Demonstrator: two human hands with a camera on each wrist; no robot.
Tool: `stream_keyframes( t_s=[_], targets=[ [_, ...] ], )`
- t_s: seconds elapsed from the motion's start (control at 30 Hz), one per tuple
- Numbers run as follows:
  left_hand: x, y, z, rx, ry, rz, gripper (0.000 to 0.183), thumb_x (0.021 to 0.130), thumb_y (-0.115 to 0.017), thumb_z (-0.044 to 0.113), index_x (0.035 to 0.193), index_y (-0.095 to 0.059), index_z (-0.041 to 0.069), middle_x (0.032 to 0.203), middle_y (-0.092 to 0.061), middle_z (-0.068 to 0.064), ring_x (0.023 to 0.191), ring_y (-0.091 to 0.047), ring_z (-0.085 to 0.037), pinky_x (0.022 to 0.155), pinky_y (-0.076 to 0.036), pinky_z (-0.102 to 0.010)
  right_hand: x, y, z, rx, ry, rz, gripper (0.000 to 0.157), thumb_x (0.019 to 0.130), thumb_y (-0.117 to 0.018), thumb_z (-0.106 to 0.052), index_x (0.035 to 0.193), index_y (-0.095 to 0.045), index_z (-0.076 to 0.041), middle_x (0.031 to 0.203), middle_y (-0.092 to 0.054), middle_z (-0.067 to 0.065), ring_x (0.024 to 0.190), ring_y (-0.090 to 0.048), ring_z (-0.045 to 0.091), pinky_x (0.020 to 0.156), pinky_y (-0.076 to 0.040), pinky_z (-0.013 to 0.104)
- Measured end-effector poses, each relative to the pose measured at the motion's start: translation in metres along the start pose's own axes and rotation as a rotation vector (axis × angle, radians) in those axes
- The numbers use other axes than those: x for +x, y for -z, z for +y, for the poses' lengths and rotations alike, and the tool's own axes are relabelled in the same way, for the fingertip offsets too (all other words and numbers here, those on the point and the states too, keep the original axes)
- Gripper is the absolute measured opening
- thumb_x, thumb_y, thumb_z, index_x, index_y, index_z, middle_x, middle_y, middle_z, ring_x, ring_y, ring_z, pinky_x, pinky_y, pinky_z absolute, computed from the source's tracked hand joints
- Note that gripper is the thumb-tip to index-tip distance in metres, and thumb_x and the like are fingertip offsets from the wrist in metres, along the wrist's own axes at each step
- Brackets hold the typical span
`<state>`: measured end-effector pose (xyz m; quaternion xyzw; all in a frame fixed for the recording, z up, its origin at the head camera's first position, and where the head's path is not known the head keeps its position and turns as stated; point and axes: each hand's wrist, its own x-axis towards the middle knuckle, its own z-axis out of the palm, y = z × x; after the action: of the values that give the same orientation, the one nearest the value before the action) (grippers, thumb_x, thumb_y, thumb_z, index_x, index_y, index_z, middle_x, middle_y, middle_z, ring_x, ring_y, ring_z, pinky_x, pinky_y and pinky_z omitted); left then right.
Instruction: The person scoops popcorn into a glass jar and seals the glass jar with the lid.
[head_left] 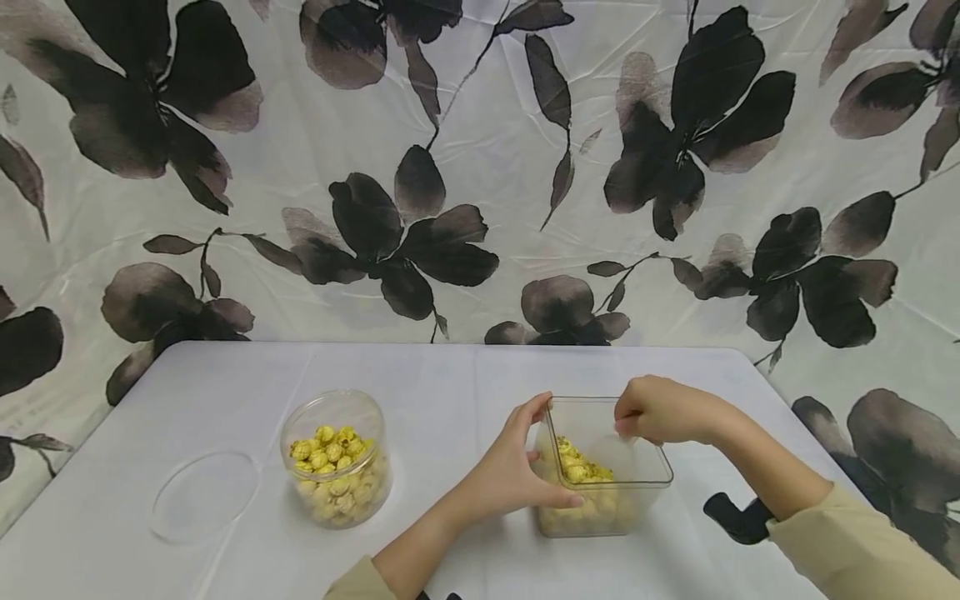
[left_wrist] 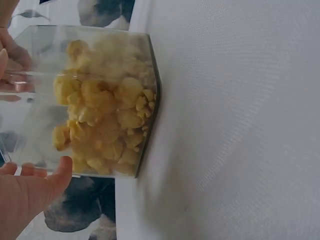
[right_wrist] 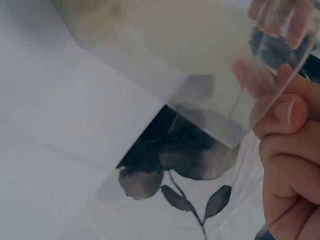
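Observation:
A clear square container (head_left: 585, 525) stands on the table, part filled with yellow popcorn (left_wrist: 105, 110) heaped toward its left side. My left hand (head_left: 517, 467) grips the container's left wall, thumb along the front and fingers toward the back. At the right of the opening is my right hand (head_left: 667, 408), its fingers curled and pointing down inside the rim. Through the transparent wall in the right wrist view, a blurred fingertip (right_wrist: 245, 75) shows beside the thumb of that hand. I cannot tell whether the right fingers hold anything.
Left of the container stands a round clear jar (head_left: 341, 508) with yellow popcorn in it. A flat transparent round lid (head_left: 155, 508) lies farther left on the white table (head_left: 420, 400). Floral cloth (head_left: 517, 183) hangs behind the table's far edge.

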<state>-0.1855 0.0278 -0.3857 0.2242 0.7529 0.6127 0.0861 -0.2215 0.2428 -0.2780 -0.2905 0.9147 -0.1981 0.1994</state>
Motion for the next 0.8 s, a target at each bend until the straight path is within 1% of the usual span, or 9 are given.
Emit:
stream_keyframes(
  t_s=[0.07, 0.13, 0.27, 0.33, 0.4, 0.63, 0.8],
  targets=[
    [0.0, -0.001, 0.001, 0.0, -0.001, -0.001, 0.108, 0.062, -0.088, 0.025, 0.146, -0.02, 0.025, 0.144, -0.027, 0.003, 0.132, -0.025, -0.014, 0.097, -0.041, -0.035, -0.002, -0.002, 0.003, 0.106, -0.027, -0.004, 0.025, 0.084, -0.055, 0.004, 0.06, -0.057, -0.004, 0.047, -0.035, -0.006, 0.044, -0.033, 0.008, 0.047, -0.03, 0.024],
    [0.0, -0.001, 0.001, 0.001, 0.0, -0.003, 0.109, 0.062, -0.088, 0.025, 0.147, -0.02, 0.024, 0.144, -0.026, 0.003, 0.132, -0.025, -0.015, 0.098, -0.041, -0.036, -0.004, -0.006, 0.005, 0.2, -0.038, -0.006, 0.026, 0.086, -0.054, 0.004, 0.061, -0.056, -0.001, 0.046, -0.035, -0.004, 0.043, -0.031, 0.009, 0.046, -0.029, 0.023],
    [0.0, -0.001, 0.001, 0.002, -0.004, -0.005, 0.109, 0.062, -0.088, 0.025, 0.147, -0.019, 0.023, 0.144, -0.026, 0.002, 0.133, -0.024, -0.017, 0.098, -0.041, -0.037, -0.007, -0.013, 0.005, 0.324, -0.068, 0.007, 0.027, 0.09, -0.053, -0.001, 0.064, -0.058, 0.001, 0.047, -0.038, -0.003, 0.041, -0.027, 0.007, 0.042, -0.022, 0.018],
    [0.001, -0.001, 0.001, 0.003, -0.006, -0.005, 0.109, 0.062, -0.088, 0.025, 0.147, -0.019, 0.023, 0.144, -0.027, 0.002, 0.133, -0.024, -0.017, 0.098, -0.041, -0.037, -0.009, -0.014, 0.006, 0.36, -0.091, 0.021, 0.025, 0.091, -0.053, -0.003, 0.069, -0.062, 0.003, 0.048, -0.04, -0.002, 0.04, -0.026, 0.006, 0.04, -0.021, 0.017],
    [0.001, -0.001, 0.001, 0.004, -0.008, -0.003, 0.109, 0.062, -0.088, 0.025, 0.146, -0.019, 0.023, 0.144, -0.027, 0.002, 0.133, -0.024, -0.017, 0.098, -0.041, -0.037, -0.011, -0.016, 0.007, 0.398, -0.11, 0.022, 0.025, 0.092, -0.052, -0.004, 0.071, -0.062, 0.004, 0.049, -0.042, -0.001, 0.039, -0.025, 0.005, 0.039, -0.02, 0.016],
    [0.0, -0.002, 0.002, 0.009, -0.011, 0.005, 0.111, 0.06, -0.089, 0.024, 0.147, -0.02, 0.022, 0.144, -0.027, 0.0, 0.132, -0.025, -0.018, 0.098, -0.042, -0.036, -0.017, -0.019, 0.012, 0.493, -0.11, 0.003, 0.022, 0.092, -0.051, -0.004, 0.078, -0.063, 0.007, 0.05, -0.046, 0.001, 0.036, -0.027, 0.004, 0.038, -0.021, 0.016],
    [0.002, -0.002, 0.003, 0.006, -0.004, 0.003, 0.11, 0.06, -0.089, 0.024, 0.147, -0.02, 0.022, 0.144, -0.026, 0.0, 0.133, -0.025, -0.018, 0.099, -0.041, -0.038, -0.021, -0.016, 0.014, 0.545, -0.133, -0.013, 0.02, 0.091, -0.051, -0.005, 0.084, -0.063, 0.009, 0.051, -0.049, 0.002, 0.037, -0.029, 0.004, 0.039, -0.022, 0.015]
  ],
)
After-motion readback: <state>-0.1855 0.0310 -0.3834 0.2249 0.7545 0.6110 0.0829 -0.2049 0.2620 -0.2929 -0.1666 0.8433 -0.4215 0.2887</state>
